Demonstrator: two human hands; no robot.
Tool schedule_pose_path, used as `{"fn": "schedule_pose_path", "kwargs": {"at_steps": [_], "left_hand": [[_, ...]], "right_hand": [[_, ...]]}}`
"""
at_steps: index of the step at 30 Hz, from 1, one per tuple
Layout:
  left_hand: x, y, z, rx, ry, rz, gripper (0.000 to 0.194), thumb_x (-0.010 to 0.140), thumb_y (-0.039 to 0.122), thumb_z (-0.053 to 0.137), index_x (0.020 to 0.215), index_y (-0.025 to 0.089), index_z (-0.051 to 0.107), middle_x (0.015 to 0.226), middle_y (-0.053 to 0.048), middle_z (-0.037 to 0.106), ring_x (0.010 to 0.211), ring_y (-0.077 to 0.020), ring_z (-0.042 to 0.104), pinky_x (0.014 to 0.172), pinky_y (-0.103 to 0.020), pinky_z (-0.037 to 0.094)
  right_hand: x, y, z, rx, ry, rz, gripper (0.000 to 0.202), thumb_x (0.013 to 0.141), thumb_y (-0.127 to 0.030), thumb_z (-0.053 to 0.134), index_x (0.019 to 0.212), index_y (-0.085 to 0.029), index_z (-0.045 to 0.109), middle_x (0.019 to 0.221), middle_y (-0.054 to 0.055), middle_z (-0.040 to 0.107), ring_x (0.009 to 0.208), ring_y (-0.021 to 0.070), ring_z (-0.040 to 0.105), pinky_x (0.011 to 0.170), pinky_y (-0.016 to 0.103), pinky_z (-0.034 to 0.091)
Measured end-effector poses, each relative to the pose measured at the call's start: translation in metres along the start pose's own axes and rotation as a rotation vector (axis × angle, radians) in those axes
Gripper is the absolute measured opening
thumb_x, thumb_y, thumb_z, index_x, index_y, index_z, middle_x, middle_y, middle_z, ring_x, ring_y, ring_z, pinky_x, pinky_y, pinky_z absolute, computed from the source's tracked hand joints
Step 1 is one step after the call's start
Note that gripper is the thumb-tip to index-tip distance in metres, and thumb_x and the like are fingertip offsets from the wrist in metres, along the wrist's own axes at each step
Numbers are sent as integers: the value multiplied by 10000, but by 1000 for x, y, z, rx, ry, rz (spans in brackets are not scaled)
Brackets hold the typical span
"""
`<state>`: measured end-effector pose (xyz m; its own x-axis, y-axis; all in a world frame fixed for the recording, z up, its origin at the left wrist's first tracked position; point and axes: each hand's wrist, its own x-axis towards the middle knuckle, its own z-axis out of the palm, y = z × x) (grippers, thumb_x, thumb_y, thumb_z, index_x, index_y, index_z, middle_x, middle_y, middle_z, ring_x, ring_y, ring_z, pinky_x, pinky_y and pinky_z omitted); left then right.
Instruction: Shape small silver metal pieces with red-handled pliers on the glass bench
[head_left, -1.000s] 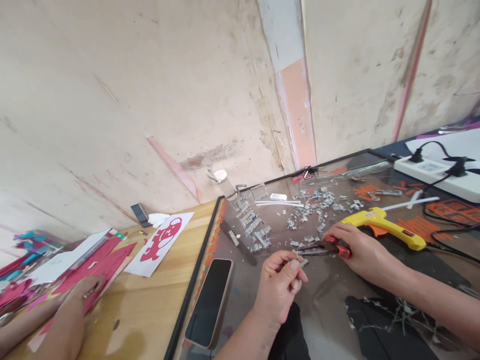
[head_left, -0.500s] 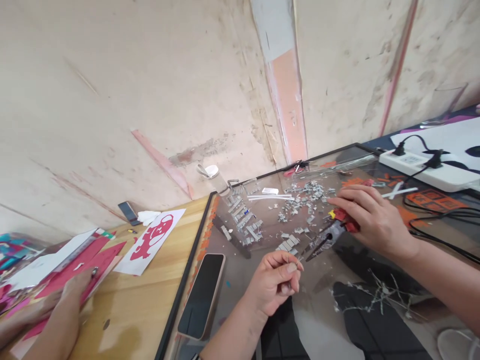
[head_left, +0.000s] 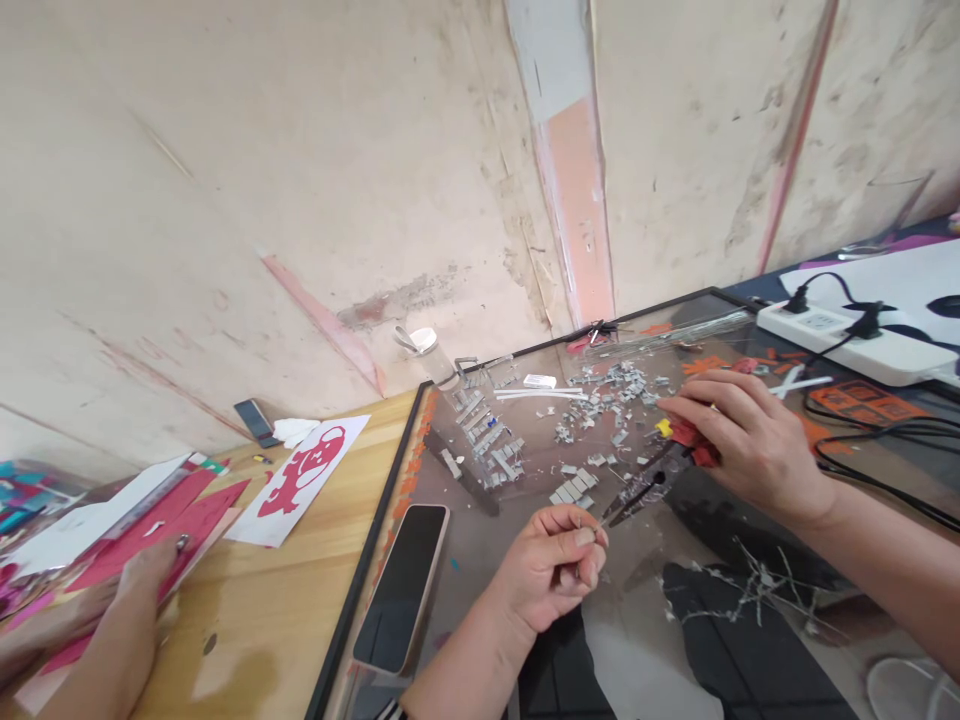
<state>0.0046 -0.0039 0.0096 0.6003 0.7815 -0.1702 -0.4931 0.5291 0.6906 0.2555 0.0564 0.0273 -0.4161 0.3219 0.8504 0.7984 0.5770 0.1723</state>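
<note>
My right hand (head_left: 739, 430) is closed around the red handles of a pair of pliers (head_left: 649, 488), whose jaws point down and left. The jaw tips are slightly apart, close to the fingertips of my left hand (head_left: 559, 565). That hand pinches a thin piece of wire (head_left: 598, 527), mostly hidden by the fingers. Just beyond lie flat grey metal strips (head_left: 574, 487) and a heap of small grey metal pieces (head_left: 615, 395). A tangle of twisted wires (head_left: 761, 590) rests below my right forearm.
A phone (head_left: 403, 588) lies left of my left hand. Behind are a lidded clear cup (head_left: 431, 355), white sticks (head_left: 540, 394) and a white power strip (head_left: 855, 340) with black cables. At the far left, another person's hands (head_left: 142, 585) rest on red paper, near a red paper cutout (head_left: 304, 475).
The pliers' jaws have shifted very slightly by my left fingertips. Both hands keep their grips and stay almost in place.
</note>
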Motion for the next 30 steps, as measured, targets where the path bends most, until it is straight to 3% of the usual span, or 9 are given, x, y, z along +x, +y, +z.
{"fn": "schedule_pose_path", "kwargs": {"at_steps": [10,22,26,30], "left_hand": [[1,-2,1,-7,0,-39,123,599,185,757,682,113,701,414,-30,553,309,-11,297,310,-131,73],[1,-4,-3,-6,-10,-76,134,590,192,759,684,112,706,406,-27,548,305,-11,288,306,-135,66],[1,-6,-2,33,19,-33,135,587,206,762,661,116,693,419,-25,565,292,-10,298,309,-147,70],[1,-4,-2,221,129,77,185,606,270,753,662,110,676,466,-31,599,302,-9,321,333,-161,127]], "right_hand": [[-2,-2,0,-14,-1,-29,332,726,-138,586,1058,-149,576,984,115,574,965,266,502,846,395,461],[-3,0,0,-21,-16,-36,302,739,-66,550,1024,-159,593,967,98,588,950,238,511,827,366,461],[-1,1,-2,-21,-37,-40,280,753,-87,549,1016,-173,596,953,86,598,931,229,519,805,354,456],[1,1,-5,-44,-61,-40,247,758,-109,552,986,-191,604,930,71,616,899,225,533,743,336,446]]}}
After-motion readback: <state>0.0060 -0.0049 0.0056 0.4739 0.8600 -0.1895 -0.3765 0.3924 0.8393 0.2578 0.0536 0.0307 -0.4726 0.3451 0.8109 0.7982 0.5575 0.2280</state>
